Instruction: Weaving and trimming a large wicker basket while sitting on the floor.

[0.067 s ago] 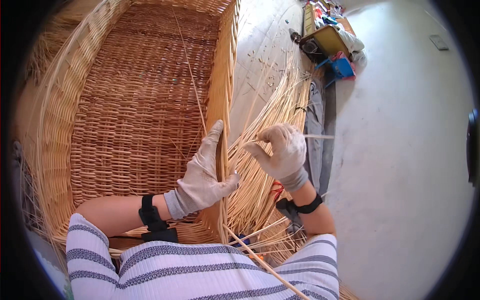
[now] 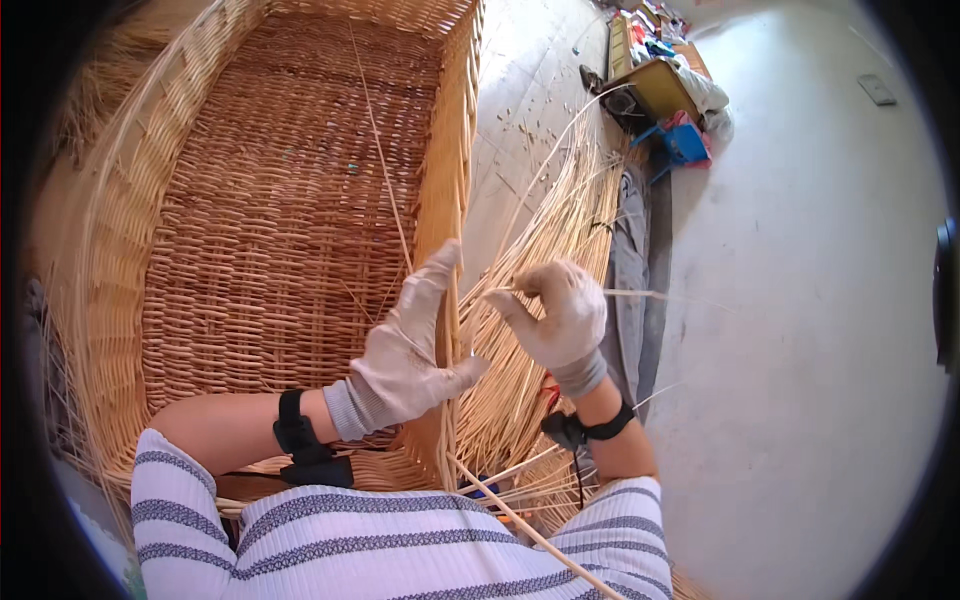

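Right grip (image 2: 563,315) pinches a pale strand (image 2: 632,293), which juts out to its right; left grip (image 2: 408,350), just left of it, is wide astride the side wall (image 2: 440,190) of a wicker basket (image 2: 280,220). Below and beyond the right grip lies a bundle of loose canes (image 2: 565,215).

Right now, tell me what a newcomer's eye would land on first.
Probably the big woven basket filling much of the left half, its right edge straddled by the gloved left hand. Next, right of it, the gloved right hand pinching a thin cane before a pile of loose canes. A small blue seat stands out at upper right.
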The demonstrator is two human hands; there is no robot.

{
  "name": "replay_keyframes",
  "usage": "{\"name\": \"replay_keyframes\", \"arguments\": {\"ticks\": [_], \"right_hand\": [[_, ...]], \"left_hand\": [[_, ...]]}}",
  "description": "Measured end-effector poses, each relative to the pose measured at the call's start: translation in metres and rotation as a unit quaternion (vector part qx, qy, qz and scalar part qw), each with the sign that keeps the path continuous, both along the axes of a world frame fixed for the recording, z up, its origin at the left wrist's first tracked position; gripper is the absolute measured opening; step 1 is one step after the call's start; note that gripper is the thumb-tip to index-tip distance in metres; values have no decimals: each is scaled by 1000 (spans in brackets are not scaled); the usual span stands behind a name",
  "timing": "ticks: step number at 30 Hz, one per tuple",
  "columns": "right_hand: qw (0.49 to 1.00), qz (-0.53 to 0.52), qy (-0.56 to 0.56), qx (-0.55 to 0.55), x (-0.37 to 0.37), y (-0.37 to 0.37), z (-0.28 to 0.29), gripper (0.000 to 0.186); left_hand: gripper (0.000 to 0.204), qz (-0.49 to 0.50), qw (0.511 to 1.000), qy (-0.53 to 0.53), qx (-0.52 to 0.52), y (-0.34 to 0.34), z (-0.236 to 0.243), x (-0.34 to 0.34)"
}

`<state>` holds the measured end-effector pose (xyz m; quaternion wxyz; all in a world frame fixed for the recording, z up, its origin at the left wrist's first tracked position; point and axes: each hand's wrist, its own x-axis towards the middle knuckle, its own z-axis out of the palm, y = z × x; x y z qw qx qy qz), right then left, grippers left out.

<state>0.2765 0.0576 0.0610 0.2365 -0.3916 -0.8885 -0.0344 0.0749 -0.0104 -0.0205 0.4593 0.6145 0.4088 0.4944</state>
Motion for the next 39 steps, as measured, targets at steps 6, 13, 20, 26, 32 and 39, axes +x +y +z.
{"name": "replay_keyframes", "arguments": {"ticks": [6,13,20,26,32,39], "right_hand": [[989,-87,113,-31,-8,-32,2,22],[927,-118,280,-222,-34,-77,-38,28],[881,-143,312,-327,-34,-97,-36,31],[910,-164,241,-294,-36,-114,-33,34],[936,-147,191,-257,-24,-130,-36,44],[917,-134,347,-148,35,-105,-9,31]], "left_hand": [[23,-107,992,11,-66,17,38,-14],[27,-102,968,-147,-174,11,35,-4],[31,-122,925,-204,-298,-4,35,-7],[31,-138,912,-234,-306,-10,29,-7],[30,-141,912,-237,-305,-4,26,-11],[21,-85,981,-122,-124,4,23,-1]]}}
